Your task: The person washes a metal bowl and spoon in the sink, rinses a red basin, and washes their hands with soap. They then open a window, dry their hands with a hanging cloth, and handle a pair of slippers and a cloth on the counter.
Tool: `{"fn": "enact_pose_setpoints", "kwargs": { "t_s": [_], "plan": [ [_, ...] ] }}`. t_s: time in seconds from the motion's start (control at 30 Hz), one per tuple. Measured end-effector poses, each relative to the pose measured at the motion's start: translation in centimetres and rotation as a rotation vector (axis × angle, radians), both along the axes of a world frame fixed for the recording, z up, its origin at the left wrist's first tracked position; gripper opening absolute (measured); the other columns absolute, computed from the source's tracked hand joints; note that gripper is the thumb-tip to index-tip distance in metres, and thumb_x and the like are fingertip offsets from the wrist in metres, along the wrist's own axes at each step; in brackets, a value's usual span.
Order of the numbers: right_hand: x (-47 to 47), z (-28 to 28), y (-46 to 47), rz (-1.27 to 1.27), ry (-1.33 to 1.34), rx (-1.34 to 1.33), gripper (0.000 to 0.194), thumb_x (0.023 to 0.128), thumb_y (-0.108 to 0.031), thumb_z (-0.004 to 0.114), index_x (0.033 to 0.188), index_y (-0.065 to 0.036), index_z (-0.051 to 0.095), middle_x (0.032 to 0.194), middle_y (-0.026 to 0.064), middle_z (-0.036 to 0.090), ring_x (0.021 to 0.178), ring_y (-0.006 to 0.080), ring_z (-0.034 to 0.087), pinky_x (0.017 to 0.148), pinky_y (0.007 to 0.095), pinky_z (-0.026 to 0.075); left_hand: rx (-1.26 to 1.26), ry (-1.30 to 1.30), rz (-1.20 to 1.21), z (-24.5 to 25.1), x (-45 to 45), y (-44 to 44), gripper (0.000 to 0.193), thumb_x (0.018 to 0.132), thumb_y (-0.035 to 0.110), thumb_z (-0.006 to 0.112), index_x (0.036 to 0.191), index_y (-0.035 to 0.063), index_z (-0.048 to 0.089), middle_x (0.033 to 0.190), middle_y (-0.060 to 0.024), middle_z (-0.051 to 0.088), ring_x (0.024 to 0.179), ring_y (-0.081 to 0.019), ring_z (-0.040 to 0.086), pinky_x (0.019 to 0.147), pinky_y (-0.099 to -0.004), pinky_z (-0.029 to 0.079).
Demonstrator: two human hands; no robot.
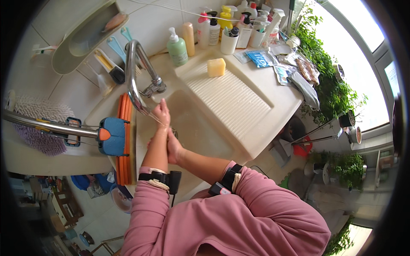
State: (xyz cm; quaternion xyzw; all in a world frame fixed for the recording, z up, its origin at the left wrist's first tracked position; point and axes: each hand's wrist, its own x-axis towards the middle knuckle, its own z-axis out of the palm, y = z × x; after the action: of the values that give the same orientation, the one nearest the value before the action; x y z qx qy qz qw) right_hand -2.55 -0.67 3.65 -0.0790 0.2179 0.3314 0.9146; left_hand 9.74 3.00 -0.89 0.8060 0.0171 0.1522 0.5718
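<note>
Water runs from the curved chrome faucet onto my left hand, which is raised over the sink basin at the wrist end of my left forearm. Against that forearm, just below the wrist, rests my right hand; its fingers pass behind the forearm and are partly hidden. A yellow bar of soap stands on the ribbed washboard moulded into the sink top. Beyond it is a green pump bottle. Both pink sleeves are pushed up, with black straps around the forearms.
An orange sponge mop head with a blue plastic clamp leans at the basin's left edge. Pump bottles and a white cup line the back. Packets and a grey cloth lie at the right. Brushes hang on the tiled wall.
</note>
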Motion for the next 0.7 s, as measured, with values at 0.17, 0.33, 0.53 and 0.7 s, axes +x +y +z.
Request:
{"fn": "enact_pose_setpoints", "kwargs": {
  "t_s": [0.17,0.33,0.53,0.7],
  "plan": [
    [-0.2,0.2,-0.3,0.026,0.058,-0.029,0.076,0.088,-0.072,0.025,0.107,-0.005,0.055,0.093,0.0197,0.064,0.085,0.0340,0.062,0.080,0.0471,0.050,-0.230,0.226,-0.030,-0.4,-1.0,1.2,0.051,0.097,0.041,0.044,0.060,0.0055,0.050,0.048,-0.0034,0.045,0.044,-0.0133,0.041,0.044,-0.0311,0.033],
    [2.4,-3.4,0.4,-0.147,0.100,-0.037,0.059,0.090,-0.065,0.034,0.090,-0.010,0.058,0.078,0.0071,0.061,0.071,0.0244,0.061,0.062,0.0404,0.049,-0.474,0.313,-0.165,1.0,-4.9,0.1,0.040,0.097,0.035,0.046,0.072,0.0064,0.058,0.062,-0.0030,0.058,0.058,-0.0107,0.053,0.055,-0.0242,0.041],
    [5.9,-6.4,-0.3,-0.057,-0.047,-0.107,0.049,0.093,-0.055,0.039,0.083,-0.011,0.059,0.074,0.0059,0.059,0.066,0.0236,0.059,0.054,0.0380,0.046,0.204,-0.177,-0.466,4.3,-9.5,0.5,0.036,0.094,0.028,0.044,0.082,0.0049,0.068,0.083,-0.0083,0.067,0.083,-0.0231,0.063,0.097,-0.0409,0.037],
    [6.5,-5.6,-0.1,0.222,-0.152,-0.281,0.048,0.092,-0.054,0.040,0.084,-0.011,0.059,0.075,0.0059,0.059,0.067,0.0234,0.059,0.055,0.0376,0.046,0.386,0.152,-0.841,7.5,-11.4,1.0,0.041,0.092,0.032,0.042,0.082,0.0015,0.067,0.094,-0.0133,0.068,0.104,-0.0358,0.055,0.095,-0.0379,0.039]
  ]
}}
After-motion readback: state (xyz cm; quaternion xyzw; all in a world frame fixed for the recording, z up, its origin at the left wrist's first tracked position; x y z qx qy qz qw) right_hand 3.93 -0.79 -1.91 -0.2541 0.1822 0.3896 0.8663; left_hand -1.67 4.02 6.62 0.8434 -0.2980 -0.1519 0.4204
